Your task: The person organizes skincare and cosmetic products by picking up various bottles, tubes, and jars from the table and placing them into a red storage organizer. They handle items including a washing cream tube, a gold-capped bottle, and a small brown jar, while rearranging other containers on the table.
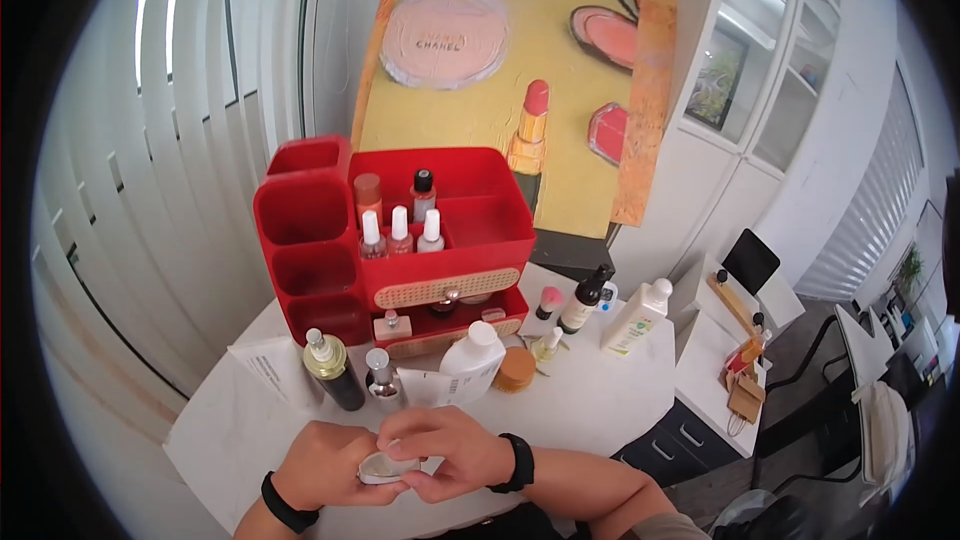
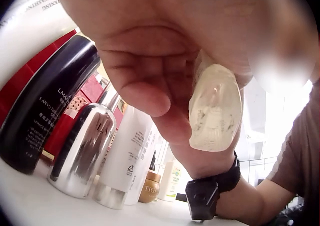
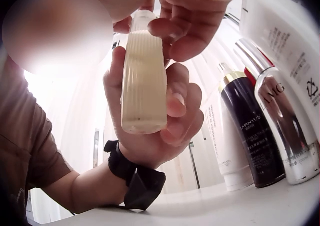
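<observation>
A small translucent, pale yellowish bottle (image 1: 385, 468) with ribbed sides is held close above the white tabletop, in front of the person. My left hand (image 1: 325, 462) grips its body; the right wrist view shows fingers and thumb wrapped round the ribbed bottle (image 3: 144, 80). At the bottle's neck end, my right hand (image 1: 455, 452) pinches with curled fingers, which hide the top. The left wrist view catches the smooth base end of the bottle (image 2: 215, 113). Just beyond the hands stand a silver bottle (image 1: 383, 380) and a dark bottle with a clear cap (image 1: 335, 370).
A red organizer (image 1: 440, 265) with nail polish bottles (image 1: 400, 230) and a part-open drawer stands behind. Around it are a white bottle (image 1: 475, 355), an amber-lidded jar (image 1: 515, 368), a dark pump bottle (image 1: 583, 302), a makeup brush (image 1: 548, 300) and a cream bottle (image 1: 640, 315).
</observation>
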